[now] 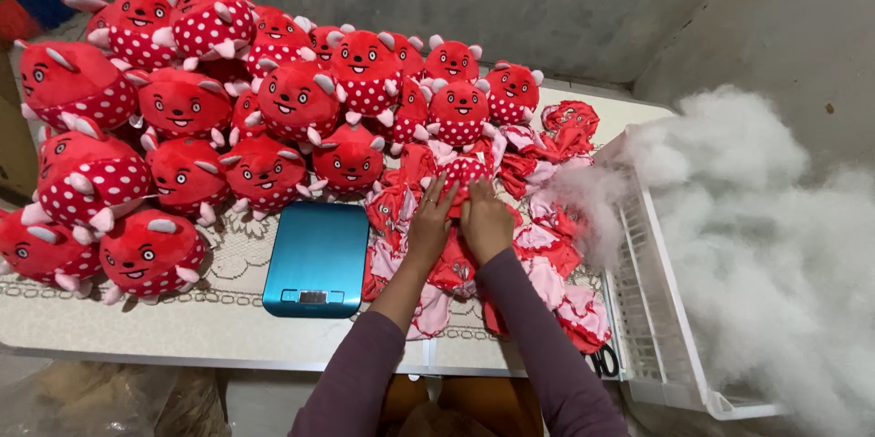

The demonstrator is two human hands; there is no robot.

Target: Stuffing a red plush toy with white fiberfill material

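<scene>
- The unstuffed red toy skin (463, 184) lies on top of a heap of flat red and pink skins (538, 255) at the right part of the table (182, 332), just right of the blue scale (316, 257).
- The left hand (430, 221) lies across the skin with its fingers spread and pressing flat, the grip open against the cloth rather than closed round it.
- The right hand (485, 221) is just beside it, touching the same skin; its fingers curl down into the fabric, but whether they pinch a fold cannot be told from this view.
- The step in hand looks like sorting or picking 1 skin out of the heap; a next move would likely call for a firm pinch on a single layer so that the neighbours stay put.
- The white slatted crate (652, 328) stands at the table's right edge and is heaped with loose white stuffing fibre (756, 218), which spills over its rim toward the skins.
- A pair of black-handled scissors (602, 361) lies near the crate's front corner.
- The scale's platform carries nothing.
- Finished stuffed red toys (182, 127), spotted white below, are piled over the left and back of the table.
</scene>
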